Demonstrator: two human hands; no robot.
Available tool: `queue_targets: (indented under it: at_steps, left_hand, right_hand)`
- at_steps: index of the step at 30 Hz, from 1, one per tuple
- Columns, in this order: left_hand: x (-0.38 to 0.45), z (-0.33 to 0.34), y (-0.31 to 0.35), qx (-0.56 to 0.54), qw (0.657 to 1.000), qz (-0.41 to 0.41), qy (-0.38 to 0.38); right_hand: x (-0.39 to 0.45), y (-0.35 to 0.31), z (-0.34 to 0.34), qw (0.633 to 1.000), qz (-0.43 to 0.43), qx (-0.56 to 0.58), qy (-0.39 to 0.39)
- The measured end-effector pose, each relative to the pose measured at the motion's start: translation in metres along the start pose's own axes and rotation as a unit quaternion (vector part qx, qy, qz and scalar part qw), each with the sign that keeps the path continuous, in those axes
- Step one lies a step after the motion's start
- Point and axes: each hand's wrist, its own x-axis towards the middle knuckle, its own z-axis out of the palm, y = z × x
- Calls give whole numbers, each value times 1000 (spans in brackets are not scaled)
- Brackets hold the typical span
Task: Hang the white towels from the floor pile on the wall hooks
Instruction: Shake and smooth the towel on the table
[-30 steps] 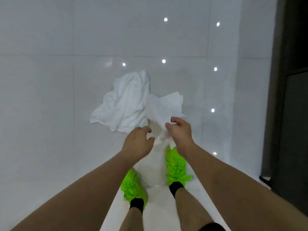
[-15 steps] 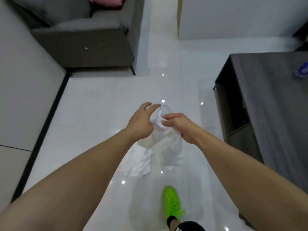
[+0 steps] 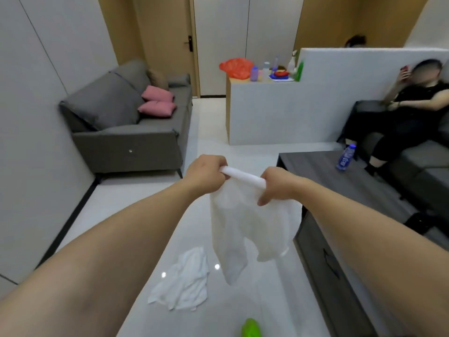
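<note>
Two hands, one towel up

Both grips are clamped on the top edge: left hand (image 3: 206,175) and right hand (image 3: 279,187) stretch the white towel (image 3: 247,229) taut, probably to find a hanging edge. Floor pile (image 3: 184,280) sits at 7 o'clock below. No wall hooks in view.

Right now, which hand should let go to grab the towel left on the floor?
Left, tentatively. Both hands grip the lifted towel; the left hand is on the side where the floor towel lies. The right hand is nearer the table.
</note>
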Motion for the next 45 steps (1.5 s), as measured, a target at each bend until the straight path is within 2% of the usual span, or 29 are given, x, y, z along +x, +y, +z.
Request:
queue_targets:
  at_steps: [2,5,9,11,15,20,24,27,30,32,37,39,42,45]
  left_hand:
    - [-18,-13,9,10,1000,2,1]
    - [-37,-23,32,37,999,0,-31]
    - [-65,-13,90,16,986,27,-165]
    - [-80,4,126,4,977,48,-208]
    - [-101,47,184,-106,977,31,-185]
    - [-122,79,271,-122,979,51,-156]
    - [-131,97,341,-107,986,72,-102]
    - [-130,114,376,-141,986,66,-63]
    - [-120,124,400,-215,975,37,-50]
    - [-106,128,409,-246,967,20,-66]
    - [-60,147,429,-293,942,48,-154]
    - [-36,158,439,-301,931,59,-195]
    - [2,172,455,-287,913,74,-281]
    - [40,175,472,-305,900,67,-302]
  right_hand:
    - [-25,17,6,999,30,-34,3]
    - [-60,34,8,998,31,10,44]
    - [-98,32,0,988,-32,115,97]
    - [-116,32,-5,982,-43,135,125]
    - [-156,67,-12,977,-14,128,168]
    - [-229,162,-17,932,-2,312,185]
    - [-280,237,-27,896,-26,424,131]
    - [-304,286,-27,899,-14,431,83]
    - [-306,321,-26,916,15,393,83]
    - [-296,338,-29,914,25,392,104]
    - [-257,362,-59,851,10,480,211]
    - [-238,370,-78,861,-7,458,222]
    - [-211,384,-107,897,-20,385,217]
    - [-185,406,-137,901,-8,381,209]
